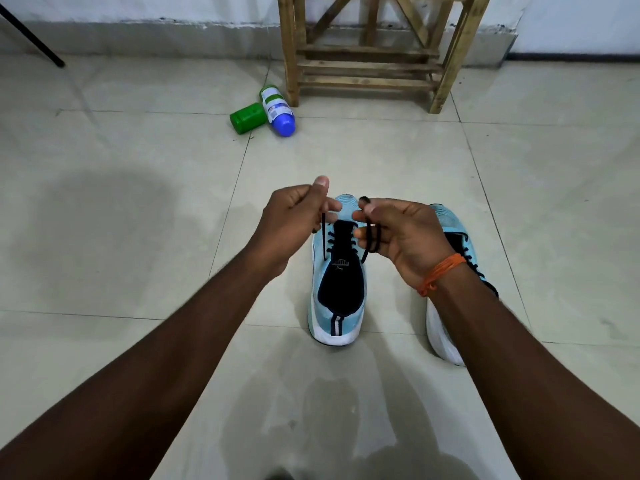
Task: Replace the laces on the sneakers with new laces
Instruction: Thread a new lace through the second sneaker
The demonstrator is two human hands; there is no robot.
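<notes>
Two light blue sneakers with white soles stand on the tiled floor, toes pointing away from me. The left sneaker (337,289) has a dark tongue and a black lace (325,242) threaded through its eyelets. My left hand (294,223) pinches one end of that lace above the shoe. My right hand (398,233) holds the other end, looped around its fingers. The right sneaker (450,223) is mostly hidden behind my right wrist, which wears an orange thread band; black lacing shows along its side.
A green and white bottle with a blue cap (277,110) lies on the floor beside a green cup (247,117). A wooden stool (374,46) stands by the back wall. A black pole (33,38) leans at the far left.
</notes>
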